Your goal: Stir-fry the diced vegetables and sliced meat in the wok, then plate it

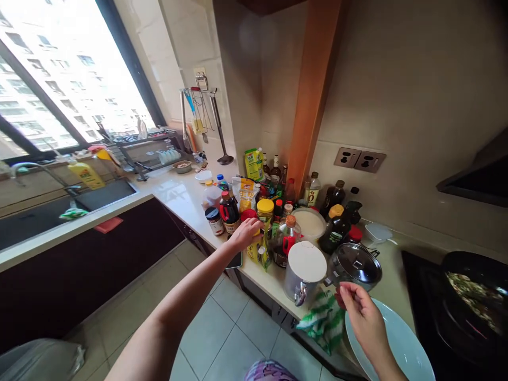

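Left grip (pixel 246 233) curls around the top of the upright yellow bottle (pixel 254 252) just beneath it. Right grip (pixel 359 313) is well apart, above the plate (pixel 402 344); I cannot tell if it holds anything.

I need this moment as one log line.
left hand: on red-capped yellow container | right hand: above pale blue round plate | black wok: food inside

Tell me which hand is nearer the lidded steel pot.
Right. The right hand hovers just in front of the lidded steel pot, over the pale blue plate; the left hand is among the condiment bottles, past the white-lidded canister.
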Demonstrator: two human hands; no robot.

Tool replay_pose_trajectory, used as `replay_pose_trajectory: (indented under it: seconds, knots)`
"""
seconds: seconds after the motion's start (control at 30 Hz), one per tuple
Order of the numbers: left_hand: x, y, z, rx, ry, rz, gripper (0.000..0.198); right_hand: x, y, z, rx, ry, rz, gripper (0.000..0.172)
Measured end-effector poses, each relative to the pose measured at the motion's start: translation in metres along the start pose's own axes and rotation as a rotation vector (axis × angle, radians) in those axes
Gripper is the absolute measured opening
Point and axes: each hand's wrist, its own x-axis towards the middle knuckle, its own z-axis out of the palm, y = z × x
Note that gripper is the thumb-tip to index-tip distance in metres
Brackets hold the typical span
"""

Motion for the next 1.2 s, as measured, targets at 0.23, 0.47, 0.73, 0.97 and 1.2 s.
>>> replay_pose_trajectory:
  seconds: [0.23,0.47,0.73,0.97,1.2]
  knots:
    - [0.011,-0.012,0.016,-0.115,0.162,0.003,0.029,0.05,-0.052,0.009,-0.241,0.014,-0.247,0.043]
    - [-0.054,0.07,0.055,-0.802,0.342,-0.216,0.02,-0.008,-0.025,0.04,-0.277,-0.259,-0.089,0.041]
    - [-0.022,0.097,0.114,-1.163,0.229,-0.498,0.043,-0.044,0.01,0.091,-0.176,-0.195,-0.145,0.025]
    - [0.013,0.102,0.114,-1.327,0.074,-0.584,0.066,-0.028,0.007,0.062,-0.22,-0.023,-0.144,0.012]
    - [0.034,0.106,0.086,-1.366,0.291,-0.543,0.046,-0.016,0.016,0.041,-0.191,-0.027,-0.138,0.013]
